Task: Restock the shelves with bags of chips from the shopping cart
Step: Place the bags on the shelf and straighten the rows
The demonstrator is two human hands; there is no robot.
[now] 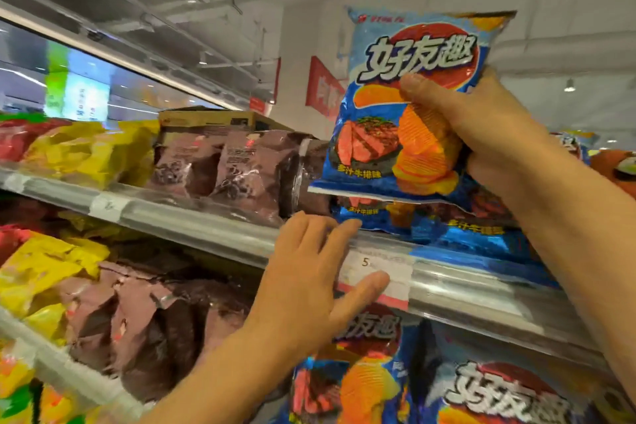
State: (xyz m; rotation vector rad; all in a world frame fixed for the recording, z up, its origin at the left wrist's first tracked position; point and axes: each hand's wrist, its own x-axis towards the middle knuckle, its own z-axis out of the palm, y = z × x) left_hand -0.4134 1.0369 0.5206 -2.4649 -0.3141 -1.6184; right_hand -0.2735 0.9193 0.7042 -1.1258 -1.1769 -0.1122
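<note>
While the right hand [481, 134] grips a blue bag of chips [409, 96] by its right side, thumb pressed across the front and fingers curled behind, the bag stands upright in the air just above the top shelf [213, 227]. Its bottom edge hangs over more blue bags [457, 227] of the same kind lying on that shelf. The left hand [309, 282] reaches up with fingers spread and straight, holding nothing; its fingertips are at the shelf's front rail, one finger touching the edge of a lying blue bag, the thumb across a white price tag [382, 272]. To the left on the top shelf stand brown bags [223, 165], then yellow bags [86, 151] and red ones [20, 138]. A cardboard box [210, 119] sits behind the brown bags. On the lower shelf [69, 372] are further blue, brown and yellow bags.
</note>
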